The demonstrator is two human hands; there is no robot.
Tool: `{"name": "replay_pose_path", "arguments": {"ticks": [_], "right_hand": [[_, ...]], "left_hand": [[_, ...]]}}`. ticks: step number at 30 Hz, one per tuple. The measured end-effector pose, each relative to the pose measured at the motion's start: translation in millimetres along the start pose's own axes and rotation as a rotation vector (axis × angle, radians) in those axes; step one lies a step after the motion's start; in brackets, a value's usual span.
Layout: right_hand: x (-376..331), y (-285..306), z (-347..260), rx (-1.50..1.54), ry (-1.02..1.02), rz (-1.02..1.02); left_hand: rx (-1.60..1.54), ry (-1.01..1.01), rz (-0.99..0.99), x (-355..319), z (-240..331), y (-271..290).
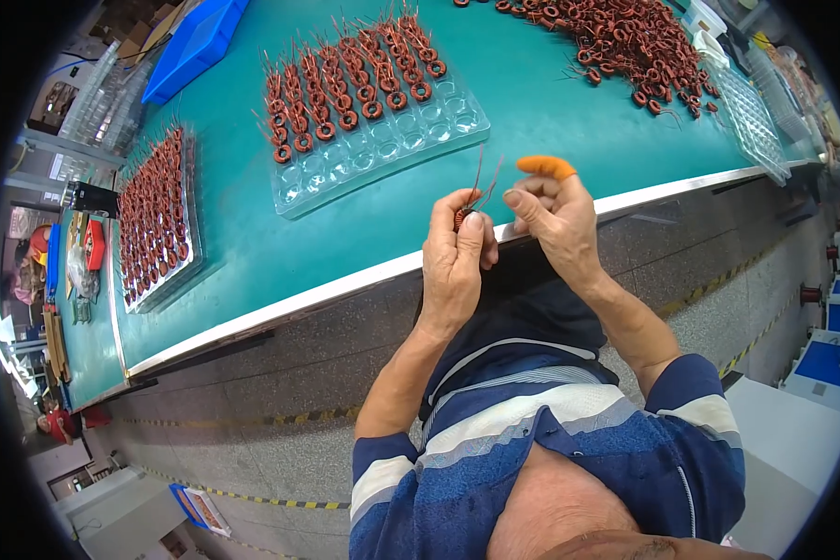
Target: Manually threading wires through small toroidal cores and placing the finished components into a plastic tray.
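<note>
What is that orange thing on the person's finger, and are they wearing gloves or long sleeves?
No gloves: both hands are bare. The right hand has one orange rubber finger cot capping a fingertip. The left hand wears nothing. The forearms are bare too, below short sleeves of a blue shirt with white and grey stripes.

Short-sleeved polo shirt point(551, 439), navy with wide bands of mid blue, white and grey across chest and sleeves. Thin white piping curves over dark upper part. Sleeve cuffs end above elbows: navy edge, white band, blue above. Forearms bare. Left hand point(455, 266) bare, no glove or ring visible. Right hand point(558, 219) wears single orange rubber finger cot point(546, 166) on one raised fingertip; other fingers uncovered.
</note>
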State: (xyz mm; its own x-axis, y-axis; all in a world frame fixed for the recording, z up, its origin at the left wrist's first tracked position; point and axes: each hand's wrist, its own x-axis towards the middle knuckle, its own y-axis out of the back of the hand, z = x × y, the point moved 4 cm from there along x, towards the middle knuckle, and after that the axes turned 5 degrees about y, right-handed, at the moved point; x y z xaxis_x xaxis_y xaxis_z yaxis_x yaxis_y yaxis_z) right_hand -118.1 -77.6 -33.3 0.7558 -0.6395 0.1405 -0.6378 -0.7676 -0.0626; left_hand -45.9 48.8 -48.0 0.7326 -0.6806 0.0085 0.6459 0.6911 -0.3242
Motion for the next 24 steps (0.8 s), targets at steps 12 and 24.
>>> {"name": "replay_pose_path", "arguments": {"ticks": [12,24], "right_hand": [[25.8,-11.9,-32.0,-0.037,0.029,-0.308],[206.0,-31.3,-3.3,-0.651,0.353,-0.472]], "left_hand": [[0.348,-0.165,0.051,5.3,12.5,0.1],[0.359,-0.150,0.028,16.3,-2.0,15.8]]}}
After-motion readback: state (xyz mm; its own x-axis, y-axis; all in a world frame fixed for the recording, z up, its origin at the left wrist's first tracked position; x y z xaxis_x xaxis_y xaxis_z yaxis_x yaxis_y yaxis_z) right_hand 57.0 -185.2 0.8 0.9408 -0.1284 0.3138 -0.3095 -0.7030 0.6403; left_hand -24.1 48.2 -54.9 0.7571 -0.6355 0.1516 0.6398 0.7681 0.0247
